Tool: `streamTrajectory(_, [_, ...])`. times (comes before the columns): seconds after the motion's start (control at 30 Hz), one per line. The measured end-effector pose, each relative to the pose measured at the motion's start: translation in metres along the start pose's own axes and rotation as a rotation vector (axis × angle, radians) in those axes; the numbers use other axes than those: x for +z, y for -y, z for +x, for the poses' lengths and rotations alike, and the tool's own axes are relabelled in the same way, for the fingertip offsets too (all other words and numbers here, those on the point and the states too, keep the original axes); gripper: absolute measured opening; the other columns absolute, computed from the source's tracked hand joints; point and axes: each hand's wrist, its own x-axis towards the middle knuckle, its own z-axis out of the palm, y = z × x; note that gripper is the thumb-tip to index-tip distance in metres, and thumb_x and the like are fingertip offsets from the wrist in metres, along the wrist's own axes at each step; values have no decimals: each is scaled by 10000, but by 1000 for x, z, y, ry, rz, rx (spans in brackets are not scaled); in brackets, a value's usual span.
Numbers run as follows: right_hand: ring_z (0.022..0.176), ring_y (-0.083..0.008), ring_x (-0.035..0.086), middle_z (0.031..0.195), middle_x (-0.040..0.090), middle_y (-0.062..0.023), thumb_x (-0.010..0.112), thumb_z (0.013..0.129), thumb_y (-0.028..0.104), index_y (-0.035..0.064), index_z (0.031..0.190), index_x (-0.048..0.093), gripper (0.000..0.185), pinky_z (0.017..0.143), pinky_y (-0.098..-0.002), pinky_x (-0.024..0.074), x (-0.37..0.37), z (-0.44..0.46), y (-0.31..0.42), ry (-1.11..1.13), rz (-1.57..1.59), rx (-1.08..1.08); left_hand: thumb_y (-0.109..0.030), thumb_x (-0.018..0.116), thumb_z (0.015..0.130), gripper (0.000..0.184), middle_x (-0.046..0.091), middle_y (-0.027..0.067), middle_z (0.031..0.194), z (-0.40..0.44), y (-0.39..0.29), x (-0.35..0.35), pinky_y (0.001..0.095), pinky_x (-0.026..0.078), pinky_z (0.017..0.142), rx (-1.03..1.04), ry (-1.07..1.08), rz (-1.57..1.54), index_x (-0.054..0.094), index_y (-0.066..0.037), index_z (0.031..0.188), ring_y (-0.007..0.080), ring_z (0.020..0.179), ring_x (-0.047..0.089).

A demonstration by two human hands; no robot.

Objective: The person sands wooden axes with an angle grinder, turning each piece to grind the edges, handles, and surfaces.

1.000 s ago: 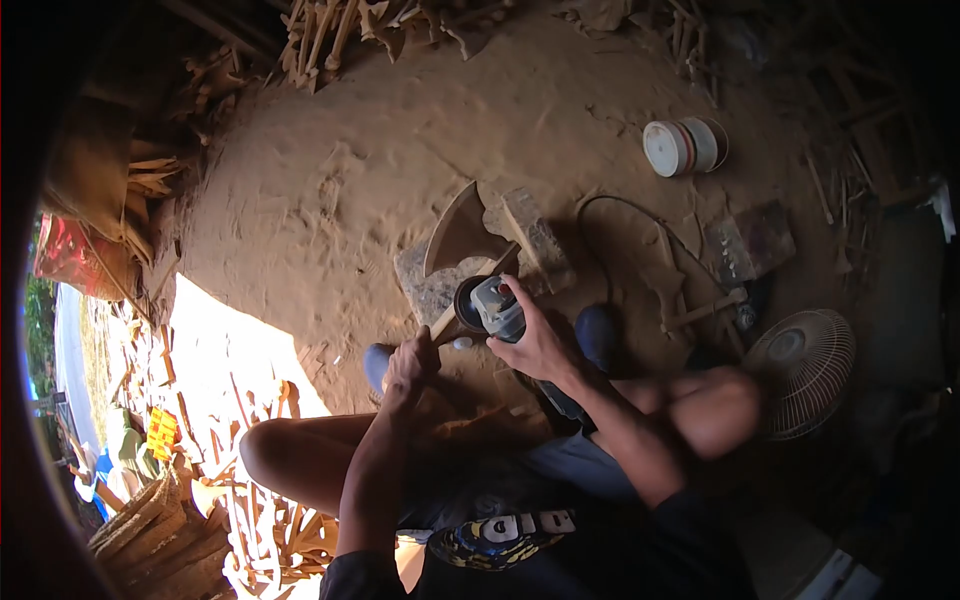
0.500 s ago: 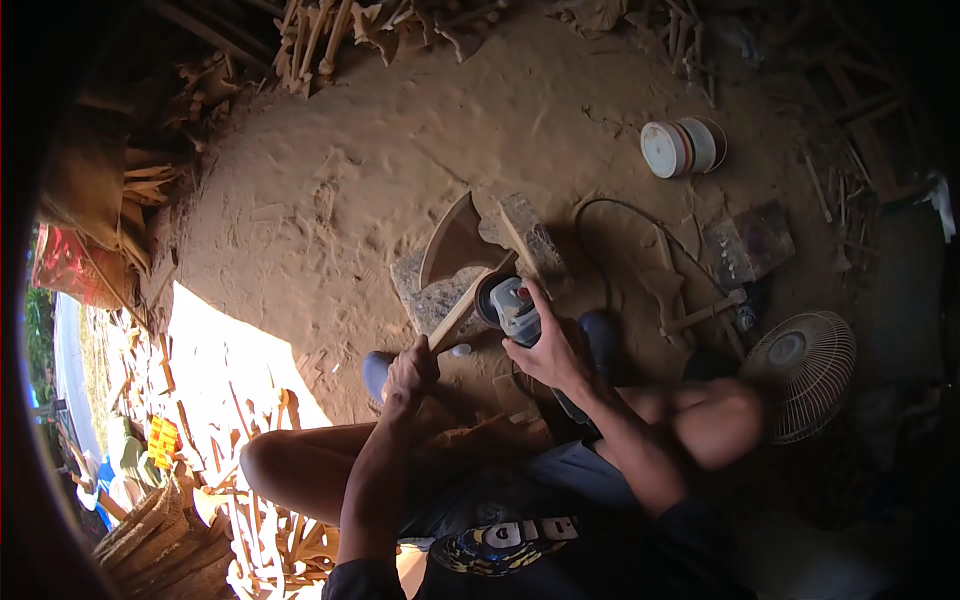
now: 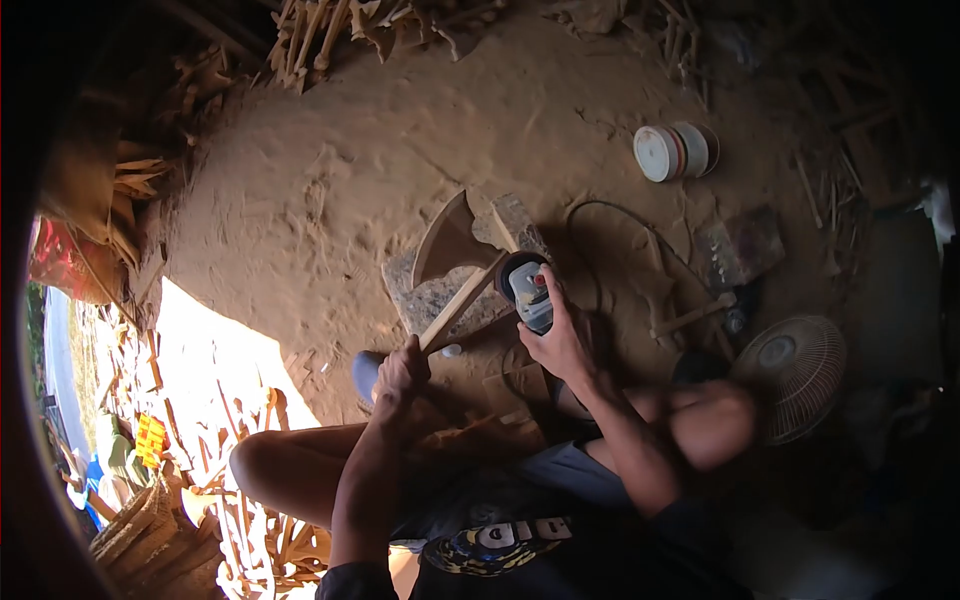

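Observation:
A wooden axe (image 3: 449, 240) with a broad curved blade lies slanted over a rough stone block (image 3: 408, 297). My left hand (image 3: 402, 371) is closed round the lower end of its handle. In my right hand (image 3: 560, 345) is an angle grinder (image 3: 531, 296) with a dark round disc and a red button on its body. The disc is beside the upper part of the handle, close to the blade; whether it touches the wood I cannot tell. My right index finger stretches along the grinder's body, and the other fingers are partly hidden behind it.
A white bucket (image 3: 657, 153) lies on its side on the sandy ground. To the right are a fan (image 3: 795, 375), a cable (image 3: 590, 204) and a flat box (image 3: 745, 245). Carved wooden pieces (image 3: 310, 35) are heaped at the back, with more at the lower left.
The grinder has shifted slightly right along the handle and turned more upright in my right hand. My left hand keeps its hold; the whole view has moved a little.

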Motion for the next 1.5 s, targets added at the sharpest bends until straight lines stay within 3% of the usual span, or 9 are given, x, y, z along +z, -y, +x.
streamTrajectory(0.17, [963,-462,680,1152,686,-257,784,789,234,193,1568,283,927,806,-534,546,5,4,3,-23,-6,-41,-232,528,946,223,683,279,817,1,-10,-15,606,524,706,-46,81,-26,589,-102,1117,500,805,671])
streamTrajectory(0.27, [1084,-461,643,1270,632,-265,788,772,165,143,1565,292,936,897,-497,542,5,4,6,44,1,27,-242,494,966,180,689,264,822,-1,-12,-17,610,522,708,-45,73,-27,569,-109,1062,500,803,672])
streamTrajectory(0.57, [927,-465,684,1230,673,-217,772,793,241,187,1572,273,926,798,-543,548,8,5,4,5,-68,-15,-196,525,929,160,680,281,809,-1,-18,-23,599,523,715,-62,91,-12,569,-67,1014,496,806,671])
streamTrajectory(0.73, [1133,-464,628,1329,608,-270,778,769,126,139,1566,302,929,932,-489,543,6,11,5,11,-15,47,-239,493,960,159,698,252,839,0,-14,-18,611,520,712,-36,90,32,553,-114,1038,499,803,676])
streamTrajectory(0.9, [1164,-469,603,1348,592,-272,769,769,118,149,1566,310,920,958,-491,530,-1,23,9,29,-6,175,-228,513,944,143,693,260,827,0,-15,-22,615,514,712,-50,103,25,544,-110,1019,499,805,674])
streamTrajectory(1.0, [1188,-442,616,1358,590,-277,775,767,116,103,1566,304,927,996,-472,510,-14,32,11,-38,-2,172,-195,524,919,140,683,274,817,-1,-18,-23,608,516,723,-65,109,-7,553,-92,1009,504,817,667])
streamTrajectory(1.03, [1226,-390,612,1371,579,-269,807,763,149,37,1548,311,935,1029,-447,487,0,41,-5,-261,182,-95,-179,529,907,141,678,280,814,0,-19,-24,604,517,729,-68,112,-24,560,-83,1006,507,823,664])
streamTrajectory(1.27, [1172,-232,601,1301,595,-155,859,752,229,19,1519,348,946,961,-361,508,-24,52,-26,-26,518,320,-219,548,918,172,682,285,824,4,-14,-17,608,517,726,-81,103,12,569,-100,1040,514,815,662])
streamTrajectory(1.5, [1149,-229,605,1293,593,-138,860,744,250,28,1517,353,951,957,-369,508,-9,44,-50,15,480,362,-253,543,928,254,684,272,797,4,5,4,618,506,677,13,-37,21,579,-145,1155,504,763,666])
